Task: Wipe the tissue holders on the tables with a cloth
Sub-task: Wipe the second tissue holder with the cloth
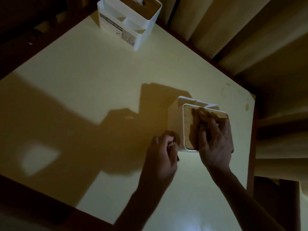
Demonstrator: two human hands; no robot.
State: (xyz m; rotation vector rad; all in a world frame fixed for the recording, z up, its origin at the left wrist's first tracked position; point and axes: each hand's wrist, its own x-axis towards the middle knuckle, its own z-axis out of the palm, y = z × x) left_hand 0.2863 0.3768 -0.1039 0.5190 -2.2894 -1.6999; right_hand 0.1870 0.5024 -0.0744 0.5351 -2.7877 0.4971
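A white tissue holder (pixel 175 117) with a wooden lid (pixel 187 117) stands on the pale table (pixel 100 80), near its right edge. My right hand (pixel 215 140) lies flat on the lid with its fingers spread, pressing down. My left hand (pixel 161 155) is closed around a small crumpled brownish cloth (pixel 172 136), held against the holder's left side near its lower corner. A second white tissue holder (pixel 141 30), with a label on its front and tissue poking out of its top, stands at the table's far edge. The light is dim.
Dark wooden trim runs along the table's edges (pixel 250 147). Pale curtains or panels (pixel 250 30) hang beyond the far and right sides. Heavy shadows of my arms and the holder fall across the left half of the table.
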